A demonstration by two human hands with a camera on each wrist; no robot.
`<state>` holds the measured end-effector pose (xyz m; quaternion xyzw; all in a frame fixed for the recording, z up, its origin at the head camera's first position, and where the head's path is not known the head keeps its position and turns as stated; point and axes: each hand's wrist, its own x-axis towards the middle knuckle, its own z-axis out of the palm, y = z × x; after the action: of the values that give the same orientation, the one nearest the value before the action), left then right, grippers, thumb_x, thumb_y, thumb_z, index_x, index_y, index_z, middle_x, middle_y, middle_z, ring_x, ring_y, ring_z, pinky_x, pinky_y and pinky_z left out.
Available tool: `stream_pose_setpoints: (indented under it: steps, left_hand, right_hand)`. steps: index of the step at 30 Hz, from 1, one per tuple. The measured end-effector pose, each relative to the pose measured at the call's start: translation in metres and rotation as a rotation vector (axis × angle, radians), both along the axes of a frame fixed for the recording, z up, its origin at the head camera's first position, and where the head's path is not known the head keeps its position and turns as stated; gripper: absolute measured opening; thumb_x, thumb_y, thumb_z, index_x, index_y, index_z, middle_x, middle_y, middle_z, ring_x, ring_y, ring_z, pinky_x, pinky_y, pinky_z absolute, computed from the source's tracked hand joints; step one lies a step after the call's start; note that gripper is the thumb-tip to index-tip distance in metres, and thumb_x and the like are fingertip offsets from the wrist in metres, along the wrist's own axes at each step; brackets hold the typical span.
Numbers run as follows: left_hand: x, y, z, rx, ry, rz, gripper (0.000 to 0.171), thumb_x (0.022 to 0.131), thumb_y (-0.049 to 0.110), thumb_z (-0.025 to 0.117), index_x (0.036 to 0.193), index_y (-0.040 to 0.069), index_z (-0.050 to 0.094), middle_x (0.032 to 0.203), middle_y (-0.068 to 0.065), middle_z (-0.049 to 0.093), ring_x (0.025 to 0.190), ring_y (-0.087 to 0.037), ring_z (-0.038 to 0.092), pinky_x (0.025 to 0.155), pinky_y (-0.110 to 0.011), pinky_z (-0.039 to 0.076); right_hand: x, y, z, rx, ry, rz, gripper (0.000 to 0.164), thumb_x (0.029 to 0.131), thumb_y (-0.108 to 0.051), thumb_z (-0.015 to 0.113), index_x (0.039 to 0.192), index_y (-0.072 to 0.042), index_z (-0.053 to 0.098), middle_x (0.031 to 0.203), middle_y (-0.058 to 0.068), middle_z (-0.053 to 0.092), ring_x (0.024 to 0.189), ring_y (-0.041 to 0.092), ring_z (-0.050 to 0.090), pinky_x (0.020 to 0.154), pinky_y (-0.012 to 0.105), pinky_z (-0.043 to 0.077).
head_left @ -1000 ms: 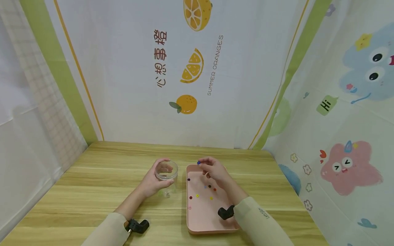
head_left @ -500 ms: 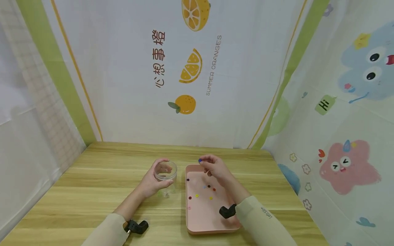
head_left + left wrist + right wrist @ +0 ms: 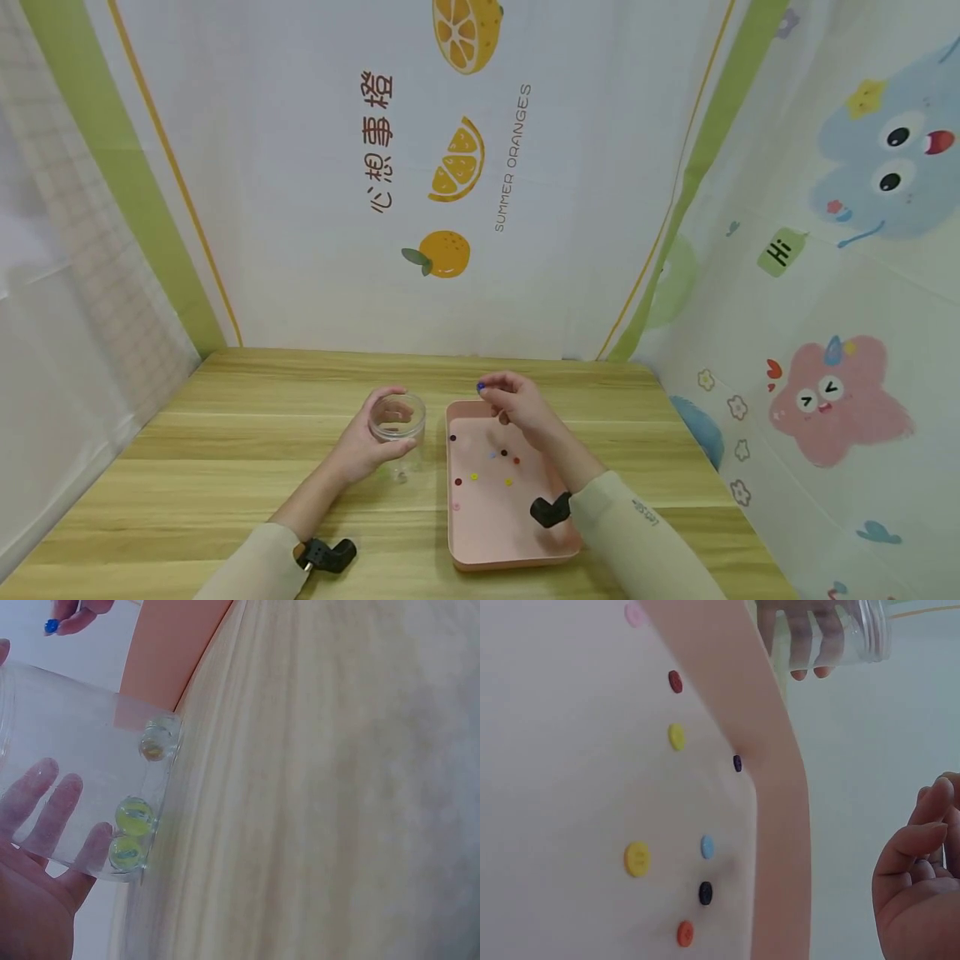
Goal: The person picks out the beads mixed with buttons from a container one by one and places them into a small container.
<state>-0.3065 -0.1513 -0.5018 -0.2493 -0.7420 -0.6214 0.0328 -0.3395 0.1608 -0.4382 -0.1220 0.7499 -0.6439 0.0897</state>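
Observation:
My left hand [image 3: 362,443] grips a clear jar [image 3: 82,712] around its side, left of the pink tray [image 3: 491,533]. The jar stands upright with its mouth uncovered. Low inside it, in the left wrist view, lie two yellow-green marbles [image 3: 134,817] and a clear one with a brownish tint [image 3: 152,747]. Over the far end of the tray, my right hand [image 3: 531,415] pinches a small blue button [image 3: 481,387] between thumb and fingertips. The right wrist view shows that hand's curled fingers but not the button.
Several loose buttons lie spread in the tray, among them a yellow one [image 3: 637,859], a black one [image 3: 706,893], a red-orange one [image 3: 685,934] and a light blue one [image 3: 707,847]. The wooden table [image 3: 187,500] meets a printed curtain [image 3: 315,275] at the back.
The right hand has risen slightly above the tray's far end, still pinching the blue button. The left hand and jar keep their place beside the tray; the head view has shifted a little.

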Motion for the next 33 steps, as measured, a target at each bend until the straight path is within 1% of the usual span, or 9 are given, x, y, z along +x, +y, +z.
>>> stream_pose_setpoints:
  steps: [3, 6, 8, 13, 16, 20, 26, 30, 33]
  left_hand:
    - [0.0, 0.0, 0.0, 0.001, -0.003, 0.005, 0.077, 0.095, 0.004, 0.083, 0.158, 0.013, 0.041, 0.139, -0.03, 0.061, 0.13, -0.044, 0.062, 0.091, -0.029, 0.062]
    - [0.0, -0.001, 0.0, -0.005, -0.004, 0.004, 0.077, 0.095, 0.004, 0.083, 0.158, 0.015, 0.041, 0.14, -0.03, 0.06, 0.13, -0.044, 0.061, 0.091, -0.029, 0.062]
    - [0.0, 0.0, 0.0, -0.007, -0.007, 0.001, 0.077, 0.095, 0.004, 0.083, 0.158, 0.014, 0.041, 0.14, -0.03, 0.06, 0.131, -0.046, 0.061, 0.092, -0.028, 0.062]
    - [0.0, 0.0, 0.001, 0.001, -0.01, -0.011, 0.077, 0.095, 0.005, 0.083, 0.159, 0.011, 0.04, 0.14, -0.032, 0.059, 0.132, -0.051, 0.059, 0.092, -0.028, 0.062]
    - [-0.001, -0.001, 0.0, 0.003, -0.008, -0.013, 0.078, 0.095, 0.004, 0.083, 0.159, 0.011, 0.04, 0.14, -0.032, 0.059, 0.132, -0.052, 0.058, 0.092, -0.028, 0.061]
    - [-0.002, -0.001, 0.0, 0.006, -0.005, -0.016, 0.078, 0.094, 0.004, 0.083, 0.159, 0.011, 0.04, 0.14, -0.033, 0.059, 0.132, -0.052, 0.058, 0.091, -0.028, 0.062]
    - [-0.003, 0.0, 0.0, 0.015, 0.006, -0.017, 0.078, 0.094, 0.003, 0.083, 0.158, 0.01, 0.04, 0.139, -0.034, 0.059, 0.131, -0.053, 0.059, 0.091, -0.029, 0.062]
    - [-0.003, 0.0, -0.001, 0.018, 0.007, -0.021, 0.078, 0.094, 0.003, 0.083, 0.158, 0.01, 0.04, 0.139, -0.033, 0.059, 0.131, -0.053, 0.058, 0.09, -0.029, 0.062]
    - [-0.003, 0.0, -0.002, 0.017, 0.008, -0.021, 0.078, 0.093, 0.003, 0.083, 0.158, 0.01, 0.04, 0.139, -0.032, 0.059, 0.131, -0.052, 0.058, 0.09, -0.029, 0.062]
  right_hand:
    - [0.0, -0.001, 0.007, -0.006, -0.003, 0.006, 0.036, 0.109, -0.019, 0.067, 0.14, -0.001, 0.064, 0.111, 0.007, 0.065, 0.078, 0.016, 0.054, 0.067, 0.028, 0.044]
    - [0.002, -0.003, 0.014, -0.018, 0.003, 0.003, 0.035, 0.11, -0.019, 0.067, 0.139, -0.002, 0.064, 0.112, 0.006, 0.065, 0.078, 0.015, 0.055, 0.067, 0.027, 0.045]
    - [0.003, -0.004, 0.019, -0.027, 0.01, 0.002, 0.032, 0.11, -0.019, 0.067, 0.138, -0.003, 0.065, 0.11, 0.004, 0.065, 0.078, 0.016, 0.056, 0.067, 0.027, 0.045]
    - [0.007, -0.008, 0.029, -0.04, 0.027, 0.024, 0.036, 0.11, -0.019, 0.067, 0.141, -0.001, 0.064, 0.108, 0.0, 0.065, 0.078, 0.016, 0.056, 0.068, 0.027, 0.045]
    - [0.01, -0.012, 0.034, -0.048, 0.028, 0.037, 0.035, 0.109, -0.018, 0.068, 0.14, -0.002, 0.064, 0.108, 0.0, 0.066, 0.078, 0.016, 0.056, 0.068, 0.027, 0.045]
    - [0.012, -0.018, 0.039, -0.069, 0.025, 0.064, 0.028, 0.109, -0.017, 0.068, 0.135, -0.006, 0.067, 0.109, 0.001, 0.066, 0.077, 0.016, 0.056, 0.067, 0.025, 0.045]
    - [0.017, -0.029, 0.045, -0.069, 0.029, 0.096, 0.033, 0.109, -0.016, 0.067, 0.138, -0.002, 0.065, 0.107, -0.003, 0.067, 0.077, 0.014, 0.056, 0.066, 0.025, 0.045]
    - [0.019, -0.036, 0.047, -0.072, 0.032, 0.1, 0.029, 0.108, -0.016, 0.069, 0.134, -0.004, 0.067, 0.103, -0.004, 0.067, 0.076, 0.014, 0.057, 0.066, 0.025, 0.046]
    - [0.02, -0.041, 0.049, -0.087, 0.027, 0.118, 0.029, 0.108, -0.015, 0.068, 0.134, -0.003, 0.067, 0.102, -0.004, 0.068, 0.075, 0.014, 0.056, 0.066, 0.025, 0.045]
